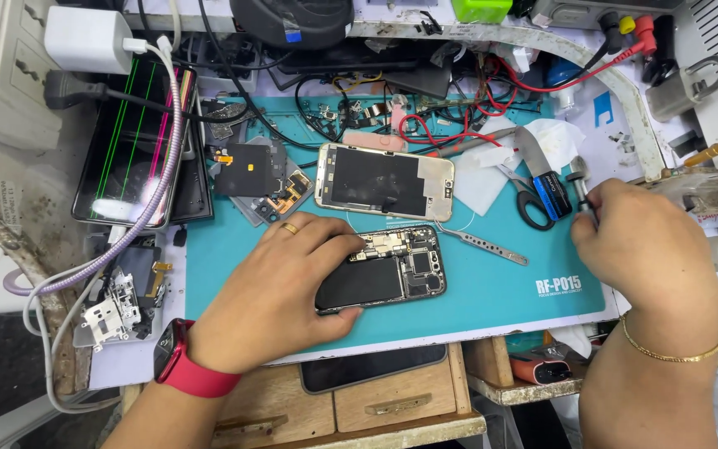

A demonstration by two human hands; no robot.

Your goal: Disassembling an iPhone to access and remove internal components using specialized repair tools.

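An opened phone lies on the teal work mat, its battery and circuit boards showing. My left hand, with a ring and a red wristband, rests on the phone's left end and holds it down. My right hand, wearing a thin gold bracelet, is at the mat's right edge and grips a small metal screwdriver by its handle. A detached phone screen panel lies face down just behind the opened phone. Metal tweezers lie between the two hands.
A phone with a cracked, striped display sits at the left under a charging cable. Scissors, tissue, loose parts and tangled wires crowd the back. Metal brackets lie at front left. Another phone sits in the drawer below.
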